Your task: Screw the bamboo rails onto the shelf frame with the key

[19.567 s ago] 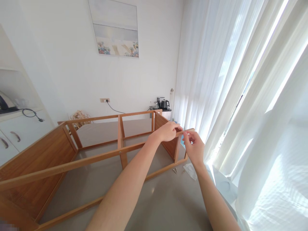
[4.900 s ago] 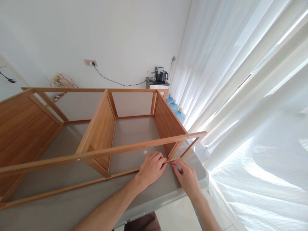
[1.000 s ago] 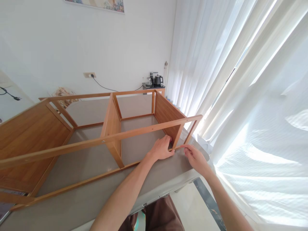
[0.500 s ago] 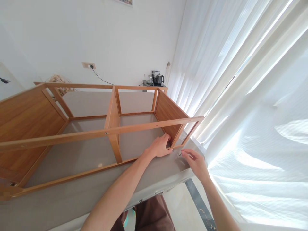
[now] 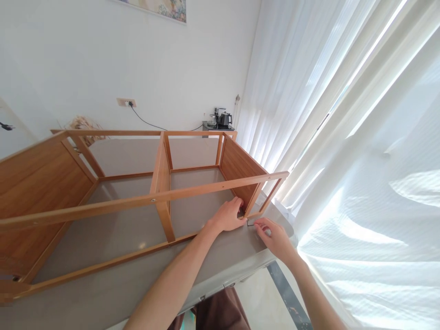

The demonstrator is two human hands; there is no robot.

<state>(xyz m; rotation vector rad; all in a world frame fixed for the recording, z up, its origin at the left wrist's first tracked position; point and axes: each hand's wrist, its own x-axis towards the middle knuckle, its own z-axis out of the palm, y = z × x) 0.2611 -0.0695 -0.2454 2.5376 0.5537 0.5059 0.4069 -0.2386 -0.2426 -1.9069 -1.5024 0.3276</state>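
Note:
A wooden shelf frame (image 5: 202, 190) with solid panels lies on a grey-covered table (image 5: 113, 272). My left hand (image 5: 229, 216) is wrapped round its lower front rail, close to the right-hand panel (image 5: 242, 167); some fingertips are hidden behind the wood. Between the thumb and fingers of my right hand (image 5: 272, 233) is a small bent hex key (image 5: 250, 224). Its short end points up to the lower rail just right of my left thumb. Whether the tip sits in a bolt is too small to tell.
White curtains (image 5: 357, 215) hang close along the right side. Behind the frame, a black kettle (image 5: 225, 119) stands on a small stand by the wall, near a power cord (image 5: 147, 123) from a wall socket. Dried stems (image 5: 84, 123) show at back left.
My right hand has moved left, bringing the hex key up to the rail beside my left thumb. The left hand keeps its hold, and the view has tilted slightly upward.

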